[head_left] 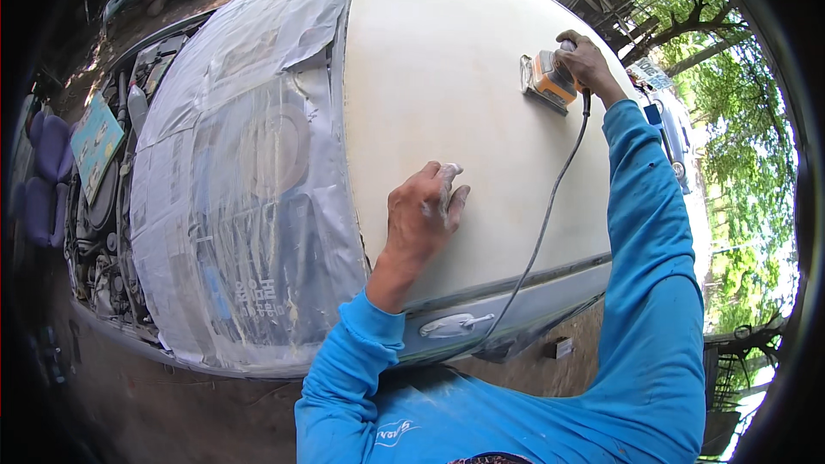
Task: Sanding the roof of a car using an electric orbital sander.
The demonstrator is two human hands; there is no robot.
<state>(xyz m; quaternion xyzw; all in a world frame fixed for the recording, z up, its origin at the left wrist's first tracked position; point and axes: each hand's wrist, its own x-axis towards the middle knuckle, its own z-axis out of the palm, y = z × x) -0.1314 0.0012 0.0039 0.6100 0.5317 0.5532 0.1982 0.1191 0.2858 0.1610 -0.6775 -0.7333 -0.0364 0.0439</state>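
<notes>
A vehicle's broad, cream-white roof panel (447, 77) curves out in front of me. Toward its far right part, my right hand (584, 60) is wrapped round the top of an orange and grey electric sander (550, 79), whose flat pad lies against the panel. From the sander a grey power cord (554, 185) runs down across the roof and over its near edge. My left hand (425, 210) rests on the panel near its left border, holding nothing, its fingers bent and slightly apart. Pale dust coats those fingers; the sander's pad face is hidden.
Plastic sheeting (232, 163) covers the windscreen area left of the roof. Beyond it lies an exposed engine bay (103, 232) with a teal board (96, 146) on it. Purple chairs (47, 172) stand at far left. A small block (560, 348) sits on the ground nearby. Another vehicle (675, 133) is at right.
</notes>
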